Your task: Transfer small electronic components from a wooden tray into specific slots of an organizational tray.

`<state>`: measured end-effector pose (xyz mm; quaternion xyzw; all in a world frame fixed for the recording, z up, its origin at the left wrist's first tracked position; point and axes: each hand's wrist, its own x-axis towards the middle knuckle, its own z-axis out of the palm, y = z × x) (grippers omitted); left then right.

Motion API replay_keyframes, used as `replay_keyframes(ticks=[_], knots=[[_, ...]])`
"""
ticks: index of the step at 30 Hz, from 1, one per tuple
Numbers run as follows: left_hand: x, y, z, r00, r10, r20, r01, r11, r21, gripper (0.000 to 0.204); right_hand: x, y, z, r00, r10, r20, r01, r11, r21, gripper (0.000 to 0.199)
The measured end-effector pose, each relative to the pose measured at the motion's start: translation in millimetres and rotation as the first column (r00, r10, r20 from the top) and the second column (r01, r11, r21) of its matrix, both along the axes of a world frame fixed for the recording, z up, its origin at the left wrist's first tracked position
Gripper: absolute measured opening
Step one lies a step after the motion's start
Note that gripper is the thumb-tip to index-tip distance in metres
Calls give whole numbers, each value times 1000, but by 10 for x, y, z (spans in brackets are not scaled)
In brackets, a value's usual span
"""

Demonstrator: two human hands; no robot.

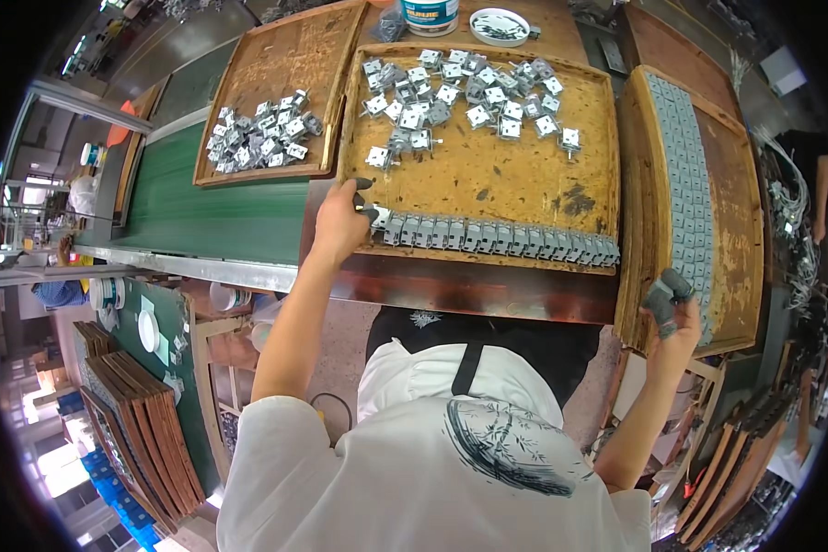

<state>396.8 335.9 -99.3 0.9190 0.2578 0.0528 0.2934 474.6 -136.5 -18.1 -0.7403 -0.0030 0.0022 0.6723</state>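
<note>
A row of small metal box-shaped parts (488,236) runs along the near edge of a worn yellow wooden tray (488,189). My left hand (343,221) is at the row's left end, dark covers on its fingertips. Its fingers are apart, one tip touching the end part and another above it. My right hand (673,317), with grey finger covers, hovers over the near left side of the right-hand wooden tray (731,230). Its fingers are slightly bent, and I see nothing held in them. Packed rows of grey parts (681,166) lie in that tray, partly hidden by this hand.
Loose metal parts (460,92) are heaped at the far side of the yellow tray. Another wooden tray (285,64) with a pile sits on a green conveyor belt (212,212). Behind stand a tub (430,14) and a white dish (499,28). Stacked boards (138,423) lean at lower left.
</note>
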Motion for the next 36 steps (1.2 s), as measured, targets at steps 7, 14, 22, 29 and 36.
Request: replay_keyframes(ticks=[7, 14, 22, 29, 36], knots=[[-163, 110, 78, 992, 76, -101, -116, 863, -491, 28, -129, 108, -155, 999, 12, 38, -13, 999, 36, 32], [-211, 40, 349, 954, -30, -297, -144, 826, -546, 40, -201, 224, -114, 999, 33, 15, -33, 999, -10, 29], [-338, 75, 24, 989, -125, 84, 150, 767, -624, 48, -257, 361, -142, 999, 32, -17, -31, 999, 33, 30], [-316, 32, 25, 965, -253, 74, 261, 878, -400, 47, -282, 412, -160, 999, 37, -22, -36, 999, 36, 30], [-313, 48, 162, 938, -344, -40, 314, 895, -316, 58, -316, 484, -178, 998, 57, -30, -56, 997, 45, 29]])
